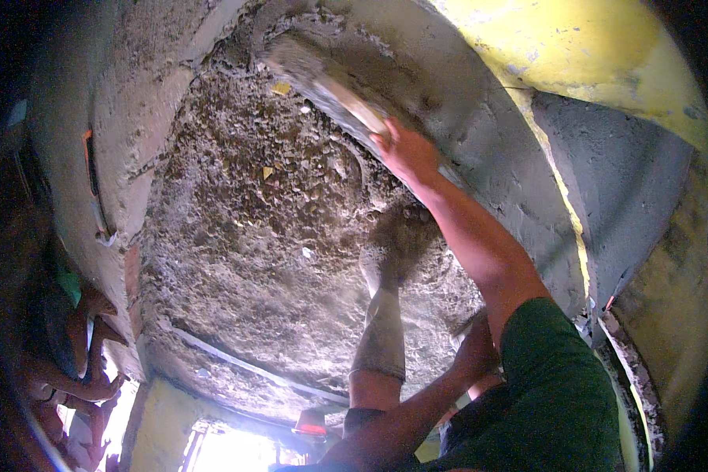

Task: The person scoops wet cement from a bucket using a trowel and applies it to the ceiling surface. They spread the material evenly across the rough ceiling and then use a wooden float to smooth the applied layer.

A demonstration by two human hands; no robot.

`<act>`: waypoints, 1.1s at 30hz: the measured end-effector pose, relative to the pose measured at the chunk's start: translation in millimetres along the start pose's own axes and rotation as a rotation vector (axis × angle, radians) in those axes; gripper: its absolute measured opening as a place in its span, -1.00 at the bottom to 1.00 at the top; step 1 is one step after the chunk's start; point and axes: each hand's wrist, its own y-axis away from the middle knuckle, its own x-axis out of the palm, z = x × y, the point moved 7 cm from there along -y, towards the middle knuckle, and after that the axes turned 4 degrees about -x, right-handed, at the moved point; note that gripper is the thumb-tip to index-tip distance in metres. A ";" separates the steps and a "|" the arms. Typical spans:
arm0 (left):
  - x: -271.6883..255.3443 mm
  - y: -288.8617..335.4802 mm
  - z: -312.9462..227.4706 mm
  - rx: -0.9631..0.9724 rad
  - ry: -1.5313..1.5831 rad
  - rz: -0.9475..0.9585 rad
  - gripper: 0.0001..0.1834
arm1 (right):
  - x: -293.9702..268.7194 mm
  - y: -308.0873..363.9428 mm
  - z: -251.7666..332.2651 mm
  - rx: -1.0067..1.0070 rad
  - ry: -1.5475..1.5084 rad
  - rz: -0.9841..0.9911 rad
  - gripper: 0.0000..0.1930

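Note:
My right hand (407, 153) reaches up and forward, its fingers wrapped round a long narrow board (334, 90). The board, partly blurred by motion, lies along the foot of a grey, wet-looking plastered wall (480, 118). My left hand (477, 350) is low beside my knee, under the right upper arm. A small pale grey thing (458, 337) shows next to it; the left fingers are hidden, so I cannot tell whether they hold anything.
Rough, rubble-strewn ground (244, 181) lies below, with my mud-coated leg (381, 330) on it. A pale strip (252, 366) crosses the ground. A red-banded bucket (311, 423) stands behind. At left, another person's hands (94, 385) show beyond a ledge bearing an orange-ended tool (92, 165).

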 end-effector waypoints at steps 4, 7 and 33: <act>4.1 1.4 -7.1 0.077 -0.099 0.052 -0.40 | -25.9 -50.1 28.3 -0.008 -0.002 -0.029 -0.44; -4.1 1.7 -13.2 0.060 -0.026 -0.021 -0.45 | -34.7 -48.7 13.3 -0.024 0.010 -0.116 -0.44; -35.7 -5.6 -35.8 0.092 -0.129 -0.070 -0.58 | -23.2 -2.9 -43.4 0.016 -0.144 -0.237 -0.48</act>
